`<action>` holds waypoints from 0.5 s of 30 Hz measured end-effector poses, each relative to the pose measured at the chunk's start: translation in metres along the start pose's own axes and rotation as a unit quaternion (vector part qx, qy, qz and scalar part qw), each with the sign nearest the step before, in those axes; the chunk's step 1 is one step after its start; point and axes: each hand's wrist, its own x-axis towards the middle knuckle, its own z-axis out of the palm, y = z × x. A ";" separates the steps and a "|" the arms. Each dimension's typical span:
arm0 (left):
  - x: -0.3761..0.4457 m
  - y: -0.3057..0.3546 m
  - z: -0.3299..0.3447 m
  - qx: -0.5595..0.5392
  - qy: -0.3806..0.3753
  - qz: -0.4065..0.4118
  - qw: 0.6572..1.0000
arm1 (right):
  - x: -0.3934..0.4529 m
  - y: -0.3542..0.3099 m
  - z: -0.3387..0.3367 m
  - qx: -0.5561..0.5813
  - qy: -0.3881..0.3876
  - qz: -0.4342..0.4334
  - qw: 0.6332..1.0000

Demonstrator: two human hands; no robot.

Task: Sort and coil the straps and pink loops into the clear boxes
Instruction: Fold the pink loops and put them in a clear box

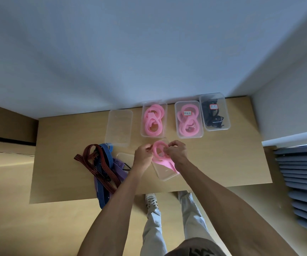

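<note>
Pink loop (159, 149) sits between the hands — left hand (143, 154) and right hand (176, 150) both pinching it, fingers curled.

Along the far edge of the table (222, 163), four boxes in a row: leftmost an empty box (119, 127), right of it a box of loops (154, 119), then a second box of loops (188, 119), and at the far right, just beside that one, a box of dark straps (214, 111). Near the left side, a heap of straps (101, 167), spilling over the near edge. Right of the heap, a lid (126, 157) flat on the table. In the middle, nearer than the row, a tilted box (165, 170) with a loop (159, 148) raised above it, between the left hand (143, 154) and the right hand (176, 150), both pinching it.
</note>
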 end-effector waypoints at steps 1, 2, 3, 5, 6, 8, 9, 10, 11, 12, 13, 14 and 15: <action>-0.004 0.006 -0.007 -0.040 -0.002 -0.016 0.999 | -0.006 -0.007 -0.001 0.008 0.005 -0.003 1.000; -0.008 0.013 -0.014 -0.080 0.001 -0.032 0.996 | -0.012 -0.014 -0.003 0.010 0.013 -0.014 1.000; -0.012 0.022 -0.023 -0.117 0.008 -0.047 0.992 | -0.018 -0.022 -0.004 0.005 0.020 -0.030 0.999; -0.022 0.038 -0.041 -0.177 0.015 -0.058 0.982 | -0.032 -0.037 -0.009 -0.011 0.032 -0.075 0.997; -0.027 0.047 -0.050 -0.197 0.012 -0.058 0.979 | -0.039 -0.046 -0.012 -0.017 0.036 -0.099 0.994; -0.040 0.062 -0.066 -0.233 0.008 -0.050 0.971 | -0.053 -0.062 -0.019 -0.019 0.038 -0.150 0.988; -0.046 0.070 -0.074 -0.251 0.011 -0.040 0.967 | -0.061 -0.071 -0.022 -0.019 0.035 -0.178 0.983; -0.052 0.078 -0.081 -0.269 0.017 -0.031 0.962 | -0.069 -0.080 -0.026 -0.023 0.032 -0.205 0.978; -0.057 0.085 -0.088 -0.289 0.019 -0.026 0.957 | -0.076 -0.088 -0.029 -0.033 0.033 -0.228 0.973; -0.060 0.093 -0.095 -0.306 0.021 -0.021 0.951 | -0.083 -0.095 -0.031 -0.045 0.042 -0.247 0.967; -0.062 0.099 -0.100 -0.321 0.021 -0.018 0.947 | -0.089 -0.101 -0.034 -0.055 0.056 -0.263 0.962; -0.065 0.108 -0.107 -0.331 0.017 -0.012 0.943 | -0.097 -0.108 -0.037 -0.058 0.073 -0.278 0.956; -0.067 0.115 -0.112 -0.336 0.006 -0.004 0.942 | -0.102 -0.114 -0.039 -0.054 0.086 -0.288 0.952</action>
